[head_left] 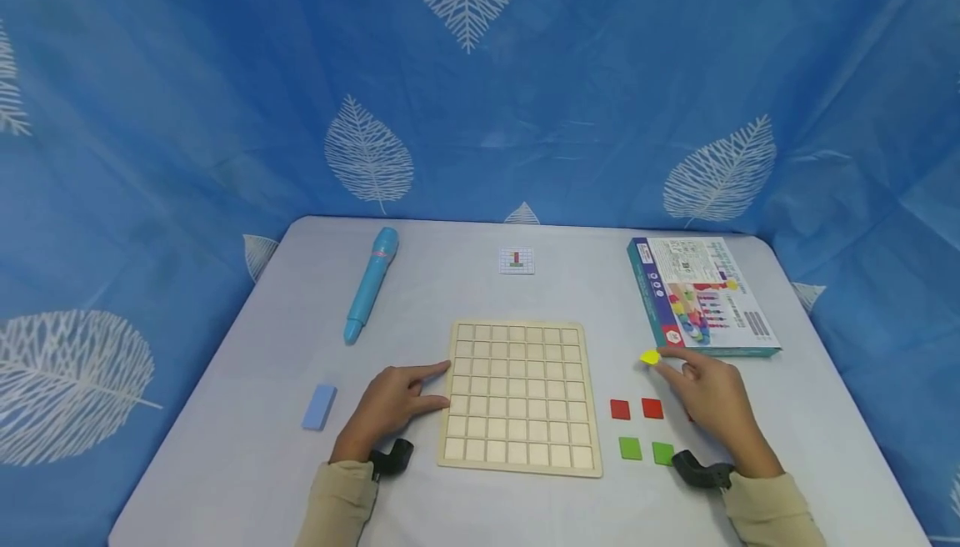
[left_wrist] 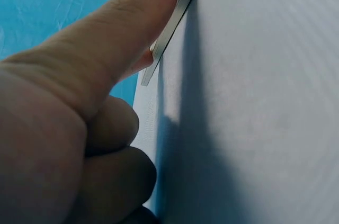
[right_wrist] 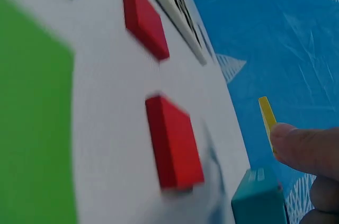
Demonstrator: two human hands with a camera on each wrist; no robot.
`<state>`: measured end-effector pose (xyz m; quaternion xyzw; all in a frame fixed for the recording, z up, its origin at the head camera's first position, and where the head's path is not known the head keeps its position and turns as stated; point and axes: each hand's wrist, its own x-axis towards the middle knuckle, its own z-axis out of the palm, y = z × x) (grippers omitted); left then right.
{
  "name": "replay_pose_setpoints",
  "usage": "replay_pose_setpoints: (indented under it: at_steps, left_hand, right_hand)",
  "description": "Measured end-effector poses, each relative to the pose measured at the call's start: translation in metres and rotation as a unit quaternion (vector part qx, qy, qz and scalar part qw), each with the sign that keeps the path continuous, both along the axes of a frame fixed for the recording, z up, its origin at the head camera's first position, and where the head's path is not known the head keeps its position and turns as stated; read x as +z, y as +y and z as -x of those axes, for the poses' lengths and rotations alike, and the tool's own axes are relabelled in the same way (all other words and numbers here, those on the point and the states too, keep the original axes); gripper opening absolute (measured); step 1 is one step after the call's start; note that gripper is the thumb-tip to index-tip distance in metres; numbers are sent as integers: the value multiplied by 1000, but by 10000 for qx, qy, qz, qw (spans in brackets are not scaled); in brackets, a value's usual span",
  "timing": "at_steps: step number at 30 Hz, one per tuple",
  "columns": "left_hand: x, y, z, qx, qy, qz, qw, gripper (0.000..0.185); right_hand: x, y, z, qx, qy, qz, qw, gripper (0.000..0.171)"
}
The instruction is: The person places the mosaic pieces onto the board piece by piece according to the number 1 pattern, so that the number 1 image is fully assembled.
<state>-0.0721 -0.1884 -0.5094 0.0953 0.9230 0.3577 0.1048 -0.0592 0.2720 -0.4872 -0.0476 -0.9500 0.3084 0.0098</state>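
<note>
With thumb and index finger spread apart, my left hand (head_left: 392,401) touches the left edge of a pale wooden grid board (head_left: 517,470); its other fingers are curled in. The left wrist view has the thumb right at the board's thin edge (left_wrist: 172,28). My right hand (head_left: 712,397) pinches a yellow square tile (head_left: 649,357) between thumb and index finger, to the right of the board. Below it lie red tiles (head_left: 620,409), one partly hidden by the hand, and two green tiles (head_left: 630,448). The board's squares hold no tiles.
A printed box (head_left: 705,297) lies at the back right, just beyond my right hand. Behind the board is a small patterned card (head_left: 517,261). On the left lie a turquoise microphone-shaped thing (head_left: 371,284) and a blue block (head_left: 319,407). A blue leaf-print cloth hangs behind.
</note>
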Motion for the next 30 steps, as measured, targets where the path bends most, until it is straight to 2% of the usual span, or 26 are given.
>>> replay_pose_setpoints:
  at_steps: [9,13,21,25,30]
  left_hand:
    - [0,0,-1,-10,46,48,10000,59]
    - [0,0,-1,-46,48,38,10000,59]
    - [-1,0,-2,6,8,2,10000,60]
    - [-1,0,-3,-59,-35,-36,10000,60]
    - [-1,0,-2,-18,79,18,10000,60]
  right_hand:
    - [6,-37,16,466,448,165,9978,33]
    - [7,-57,24,718,471,371,9956,32]
    - [2,-98,34,1263,600,605,9883,31]
    - [-2,-110,36,1483,693,653,9843,29]
    - [-5,-122,42,1706,781,721,9796,28]
